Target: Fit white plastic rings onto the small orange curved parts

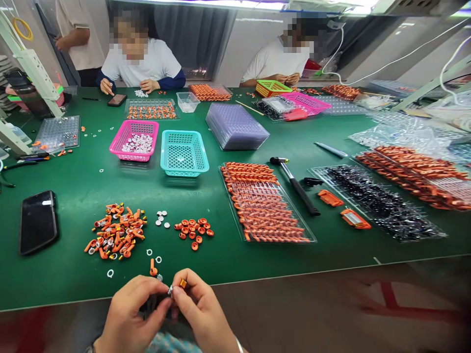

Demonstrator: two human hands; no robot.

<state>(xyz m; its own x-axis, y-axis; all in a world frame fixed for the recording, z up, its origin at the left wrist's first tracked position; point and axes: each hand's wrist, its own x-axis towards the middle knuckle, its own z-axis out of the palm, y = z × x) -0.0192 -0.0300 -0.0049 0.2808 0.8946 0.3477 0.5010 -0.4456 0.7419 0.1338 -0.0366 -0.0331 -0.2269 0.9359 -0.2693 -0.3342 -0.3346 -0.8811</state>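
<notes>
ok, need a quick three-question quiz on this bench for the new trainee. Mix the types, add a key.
1. Multiple choice: what colour is the rectangular perforated plastic basket holding the heap of small white parts? A) turquoise B) pink C) orange

2. True or false: the black-handled metal hammer lies between the clear plastic tray of orange parts and the clear plastic tray of thin black parts.

3. Fill in: a small, shiny gold-coloured piece shows at the fingertips of the near person's ____ grip.

Key: 1 B; 2 true; 3 right (the right grip).
</notes>
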